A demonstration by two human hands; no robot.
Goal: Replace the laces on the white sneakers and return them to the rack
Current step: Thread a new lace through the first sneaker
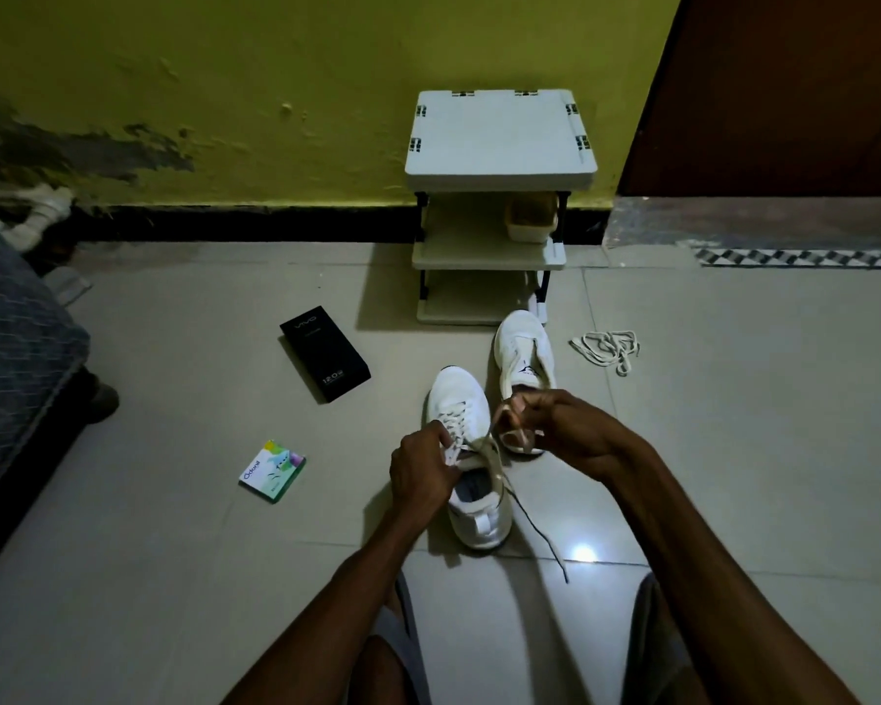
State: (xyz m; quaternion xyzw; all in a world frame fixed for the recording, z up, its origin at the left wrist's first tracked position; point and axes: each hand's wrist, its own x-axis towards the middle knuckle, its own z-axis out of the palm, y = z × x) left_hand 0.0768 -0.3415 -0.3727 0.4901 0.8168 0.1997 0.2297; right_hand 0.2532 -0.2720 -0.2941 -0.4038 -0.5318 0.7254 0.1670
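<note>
We're seeing left hand [420, 470], right hand [578, 429], both forearms [682, 531] bare; we're noting grey shorts [400, 628], bare knee [377, 671] showing below hem.

The room is dim, the corners falling to near black. One bright glare spot sits on the glossy floor [583, 553]. The rack [499, 139] casts a soft shadow to its left. Wide-angle distortion bows the edges, and fine detail is smeared.
</note>
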